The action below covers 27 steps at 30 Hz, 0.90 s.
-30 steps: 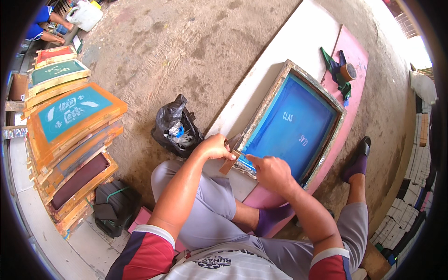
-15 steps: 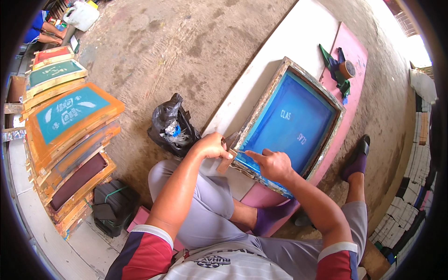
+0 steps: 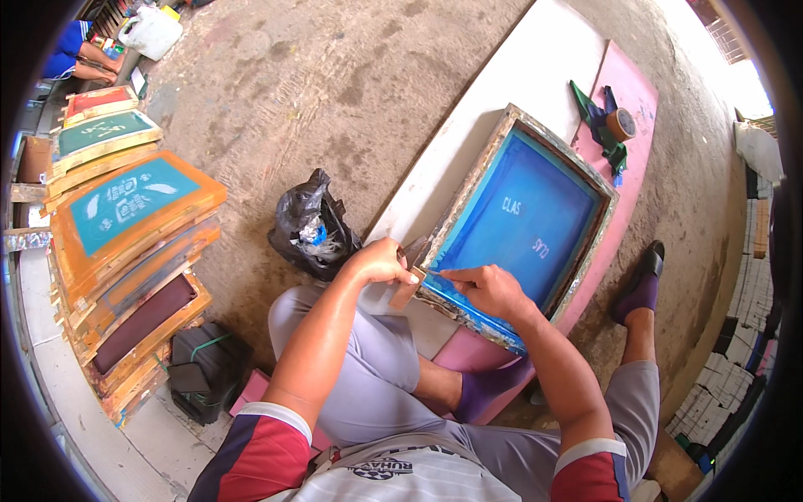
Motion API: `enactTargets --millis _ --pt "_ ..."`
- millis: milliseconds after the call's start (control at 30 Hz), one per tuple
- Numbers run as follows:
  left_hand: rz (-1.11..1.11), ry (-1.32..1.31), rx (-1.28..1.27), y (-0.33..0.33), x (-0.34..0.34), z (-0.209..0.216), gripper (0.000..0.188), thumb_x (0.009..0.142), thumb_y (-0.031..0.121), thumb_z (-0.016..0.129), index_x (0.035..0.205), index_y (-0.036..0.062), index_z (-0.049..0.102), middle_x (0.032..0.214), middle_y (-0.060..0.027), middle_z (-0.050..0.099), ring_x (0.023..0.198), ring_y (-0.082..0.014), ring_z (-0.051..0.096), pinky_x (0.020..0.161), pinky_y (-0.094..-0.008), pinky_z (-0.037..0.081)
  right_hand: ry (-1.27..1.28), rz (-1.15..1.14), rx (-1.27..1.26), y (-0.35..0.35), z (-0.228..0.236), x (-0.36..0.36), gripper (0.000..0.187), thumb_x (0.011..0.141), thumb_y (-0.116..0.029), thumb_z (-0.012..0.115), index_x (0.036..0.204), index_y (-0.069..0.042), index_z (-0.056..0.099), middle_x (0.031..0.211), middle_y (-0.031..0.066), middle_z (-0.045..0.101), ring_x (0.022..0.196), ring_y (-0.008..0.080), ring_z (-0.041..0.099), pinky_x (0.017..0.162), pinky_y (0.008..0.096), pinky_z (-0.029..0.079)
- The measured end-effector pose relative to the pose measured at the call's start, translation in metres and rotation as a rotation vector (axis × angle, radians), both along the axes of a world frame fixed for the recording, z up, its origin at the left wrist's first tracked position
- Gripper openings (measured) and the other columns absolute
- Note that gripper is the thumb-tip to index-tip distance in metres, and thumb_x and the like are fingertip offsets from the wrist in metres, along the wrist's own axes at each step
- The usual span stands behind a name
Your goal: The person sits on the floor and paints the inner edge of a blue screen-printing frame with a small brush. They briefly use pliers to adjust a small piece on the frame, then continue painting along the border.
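My left hand (image 3: 385, 261) is closed on a small wooden block (image 3: 406, 291) beside the lower left corner of a screen-printing frame (image 3: 462, 186). A darker, brownish piece (image 3: 416, 249) sticks up past its fingertips; its kind is unclear. The frame has a worn wooden rim and a blue mesh (image 3: 523, 217) with small pale lettering. Over its lower left part is my right hand (image 3: 495, 290), fingers pinched together. A thin, pale sliver of a tool (image 3: 433, 272) reaches from them to the block. Most of that tool is hidden in the fingers.
The frame lies on a white board (image 3: 493, 92) and a pink board (image 3: 629, 109). A round tape roll (image 3: 621, 124) and green cloth lie beyond it. Left are a black plastic bag (image 3: 309, 222) and stacked screen frames (image 3: 138, 205). Another person's legs (image 3: 94, 67) show far left.
My right hand has shifted slightly, and its index finger, stretched out before, now lies closer to the thumb. The thin tool shows more plainly. My left hand stays on the block.
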<state>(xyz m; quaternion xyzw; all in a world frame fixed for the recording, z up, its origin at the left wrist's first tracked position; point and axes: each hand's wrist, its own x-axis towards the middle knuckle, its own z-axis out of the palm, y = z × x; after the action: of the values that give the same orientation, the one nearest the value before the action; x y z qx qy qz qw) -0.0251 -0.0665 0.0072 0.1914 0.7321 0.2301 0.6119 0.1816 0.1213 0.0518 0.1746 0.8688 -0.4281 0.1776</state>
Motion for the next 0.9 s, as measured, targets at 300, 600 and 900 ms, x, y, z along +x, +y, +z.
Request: enactTargets --millis 300,600,900 --pt "0.023 -0.013 0.021 -0.001 0.002 -0.009 0.037 0.070 0.011 0.095 0.093 0.0004 0.068 0.079 -0.0027 0.069 0.066 -0.0144 0.067 0.064 -0.0315 0.056 0.259 0.174 0.491 -0.020 -0.026 0.027 0.064 0.078 -0.013 0.071 0.137 -0.039 0.072 0.076 0.0064 0.063 0.059 0.0283 0.069 0.049 0.0415 0.055" --pt "0.030 -0.011 0.030 -0.004 0.002 -0.015 0.041 0.068 0.010 0.095 0.097 -0.0023 0.068 0.080 -0.0034 0.070 0.066 -0.0141 0.067 0.063 -0.0310 0.055 0.407 0.058 0.753 -0.055 -0.043 0.048 0.068 0.076 -0.008 0.069 0.137 -0.038 0.072 0.075 0.0030 0.057 0.055 0.0215 0.064 0.046 0.0367 0.050" --pt "0.000 -0.008 0.026 -0.002 0.001 -0.013 0.042 0.069 0.012 0.095 0.097 -0.0022 0.068 0.081 -0.0043 0.069 0.066 -0.0145 0.067 0.062 -0.0309 0.054 0.162 -0.094 0.185 -0.042 -0.028 0.034 0.039 0.100 -0.016 0.066 0.136 -0.028 0.074 0.086 0.0132 0.072 0.074 0.0385 0.070 0.067 0.0473 0.058"
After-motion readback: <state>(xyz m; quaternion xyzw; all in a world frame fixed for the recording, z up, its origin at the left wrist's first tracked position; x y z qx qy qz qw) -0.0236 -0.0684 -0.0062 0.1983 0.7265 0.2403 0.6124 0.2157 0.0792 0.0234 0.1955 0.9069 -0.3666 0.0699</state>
